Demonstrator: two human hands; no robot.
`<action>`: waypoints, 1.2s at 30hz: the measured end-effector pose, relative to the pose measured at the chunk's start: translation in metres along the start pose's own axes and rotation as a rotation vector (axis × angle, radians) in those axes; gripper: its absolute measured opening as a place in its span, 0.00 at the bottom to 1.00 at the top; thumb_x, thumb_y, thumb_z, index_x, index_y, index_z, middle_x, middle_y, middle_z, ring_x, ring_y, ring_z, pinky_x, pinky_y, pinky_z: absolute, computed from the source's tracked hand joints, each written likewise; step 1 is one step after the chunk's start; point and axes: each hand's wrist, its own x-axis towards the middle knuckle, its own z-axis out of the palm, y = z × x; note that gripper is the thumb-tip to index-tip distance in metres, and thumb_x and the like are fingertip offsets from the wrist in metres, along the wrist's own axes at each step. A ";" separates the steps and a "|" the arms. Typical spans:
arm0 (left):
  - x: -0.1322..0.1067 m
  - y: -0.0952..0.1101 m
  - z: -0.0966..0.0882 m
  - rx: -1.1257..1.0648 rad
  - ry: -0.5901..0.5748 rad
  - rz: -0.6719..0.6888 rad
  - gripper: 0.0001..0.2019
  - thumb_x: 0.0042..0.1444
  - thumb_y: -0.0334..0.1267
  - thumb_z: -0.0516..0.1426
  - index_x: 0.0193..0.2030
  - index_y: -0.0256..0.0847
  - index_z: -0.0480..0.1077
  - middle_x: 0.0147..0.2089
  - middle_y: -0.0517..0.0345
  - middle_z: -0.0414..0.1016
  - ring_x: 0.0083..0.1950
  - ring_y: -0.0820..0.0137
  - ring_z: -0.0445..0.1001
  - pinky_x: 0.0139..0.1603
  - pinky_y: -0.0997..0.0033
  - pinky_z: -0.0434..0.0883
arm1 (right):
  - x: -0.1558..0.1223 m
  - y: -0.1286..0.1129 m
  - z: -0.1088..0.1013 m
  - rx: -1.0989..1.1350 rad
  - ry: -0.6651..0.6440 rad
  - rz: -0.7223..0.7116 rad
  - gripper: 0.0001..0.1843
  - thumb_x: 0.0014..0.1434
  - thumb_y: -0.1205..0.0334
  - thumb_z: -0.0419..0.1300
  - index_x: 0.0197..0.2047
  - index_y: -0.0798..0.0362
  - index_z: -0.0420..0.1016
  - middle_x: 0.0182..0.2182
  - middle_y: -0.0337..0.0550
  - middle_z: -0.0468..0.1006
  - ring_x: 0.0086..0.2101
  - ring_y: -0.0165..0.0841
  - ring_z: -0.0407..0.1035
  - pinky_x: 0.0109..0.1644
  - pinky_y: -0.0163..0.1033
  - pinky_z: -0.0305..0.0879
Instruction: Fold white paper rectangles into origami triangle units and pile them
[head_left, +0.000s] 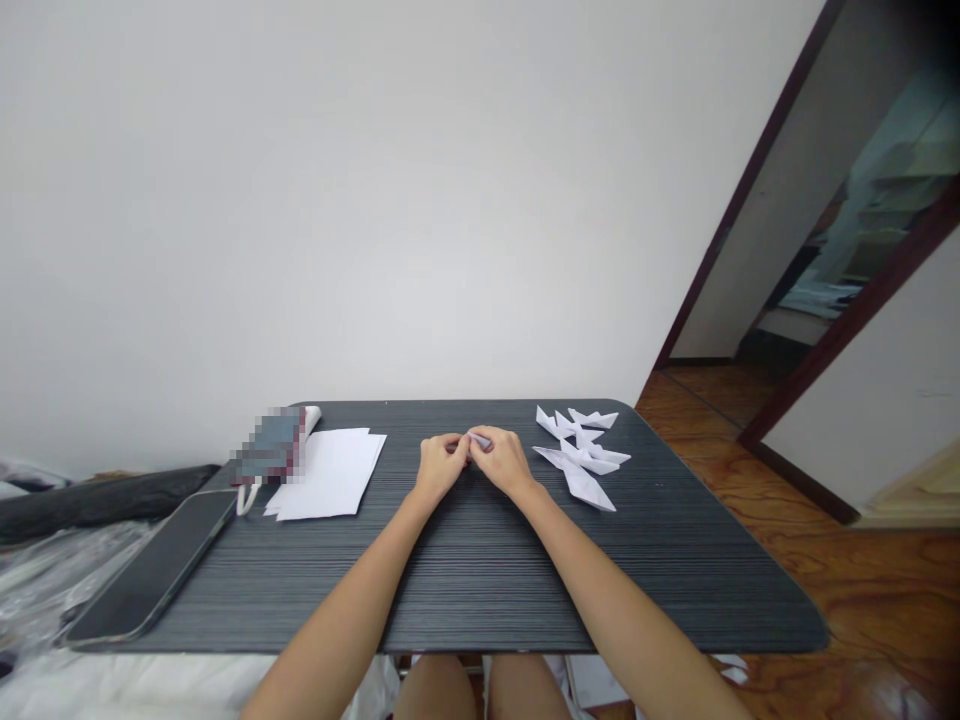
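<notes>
A small piece of folded white paper (480,438) is pinched between my two hands above the middle of the dark table (480,580). My left hand (441,464) has its thumb and fingers closed at the paper's left side. From the right, my right hand (501,460) grips the same paper and covers much of it, so its full shape is hidden. Several folded white paper figures (585,455), pointed like birds or boats, lie in a cluster to the right of my right hand. Left of my hands rests a stack of white paper sheets (330,475).
A phone (154,565) lies along the table's left edge, with a white cable (247,495) near its top end. Beside the sheets is a partly blurred dark object (274,445). A white wall (465,200) rises behind the table, and a doorway (750,250) stands at the right.
</notes>
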 end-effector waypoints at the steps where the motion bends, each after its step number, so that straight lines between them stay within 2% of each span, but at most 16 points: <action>1: 0.000 0.000 0.000 0.006 0.016 -0.002 0.15 0.50 0.42 0.49 0.28 0.35 0.73 0.23 0.56 0.73 0.23 0.72 0.71 0.26 0.75 0.68 | 0.000 0.000 0.000 0.007 0.001 0.012 0.10 0.50 0.64 0.51 0.32 0.51 0.73 0.30 0.42 0.75 0.31 0.32 0.68 0.37 0.35 0.61; 5: 0.000 0.002 0.001 -0.031 0.060 0.025 0.13 0.50 0.41 0.50 0.28 0.35 0.71 0.25 0.57 0.73 0.20 0.74 0.70 0.21 0.79 0.67 | -0.001 0.000 0.001 0.141 -0.016 0.114 0.11 0.50 0.60 0.50 0.32 0.52 0.71 0.26 0.40 0.74 0.22 0.28 0.67 0.27 0.31 0.62; 8: 0.001 0.004 0.000 -0.050 0.102 0.077 0.11 0.49 0.39 0.50 0.29 0.35 0.70 0.27 0.57 0.72 0.22 0.75 0.71 0.22 0.80 0.67 | 0.001 0.002 0.002 0.324 -0.048 0.195 0.11 0.50 0.58 0.50 0.33 0.53 0.69 0.26 0.39 0.73 0.16 0.26 0.65 0.19 0.30 0.60; 15: 0.002 0.010 -0.006 -0.045 0.179 0.169 0.09 0.50 0.36 0.49 0.28 0.35 0.67 0.26 0.59 0.70 0.24 0.76 0.70 0.26 0.80 0.66 | 0.009 0.004 -0.005 0.589 -0.057 0.199 0.09 0.51 0.57 0.48 0.30 0.54 0.62 0.24 0.38 0.70 0.14 0.25 0.64 0.14 0.29 0.54; 19: 0.001 0.012 -0.011 -0.062 0.089 0.228 0.09 0.52 0.34 0.46 0.31 0.35 0.66 0.29 0.58 0.71 0.25 0.78 0.69 0.26 0.80 0.65 | 0.010 0.007 -0.010 0.574 -0.061 0.171 0.08 0.52 0.58 0.47 0.33 0.53 0.61 0.26 0.37 0.70 0.15 0.24 0.64 0.16 0.29 0.56; 24: 0.000 0.014 -0.017 -0.108 -0.112 0.235 0.08 0.51 0.36 0.49 0.37 0.36 0.64 0.35 0.56 0.71 0.28 0.76 0.71 0.30 0.78 0.68 | 0.009 0.010 -0.015 0.474 -0.111 0.098 0.09 0.54 0.60 0.45 0.30 0.53 0.63 0.20 0.36 0.67 0.18 0.26 0.65 0.21 0.30 0.60; 29: 0.000 0.010 -0.023 -0.179 -0.307 0.237 0.12 0.48 0.38 0.54 0.39 0.35 0.61 0.38 0.52 0.72 0.37 0.70 0.72 0.38 0.71 0.69 | 0.008 0.011 -0.025 0.455 -0.175 -0.028 0.07 0.49 0.68 0.47 0.33 0.54 0.64 0.33 0.41 0.68 0.28 0.26 0.67 0.31 0.32 0.64; 32: 0.002 0.005 -0.025 -0.164 -0.320 0.232 0.11 0.47 0.39 0.54 0.35 0.35 0.62 0.38 0.52 0.73 0.36 0.69 0.73 0.37 0.70 0.69 | 0.007 0.014 -0.029 0.407 -0.231 -0.086 0.10 0.45 0.70 0.51 0.35 0.55 0.62 0.33 0.40 0.68 0.31 0.27 0.66 0.35 0.33 0.63; 36: 0.005 0.001 -0.027 -0.128 -0.262 0.243 0.09 0.48 0.40 0.54 0.32 0.35 0.63 0.39 0.52 0.73 0.35 0.70 0.72 0.36 0.71 0.70 | 0.006 0.019 -0.031 0.323 -0.300 -0.086 0.06 0.46 0.66 0.56 0.30 0.55 0.62 0.29 0.39 0.69 0.29 0.28 0.65 0.35 0.34 0.62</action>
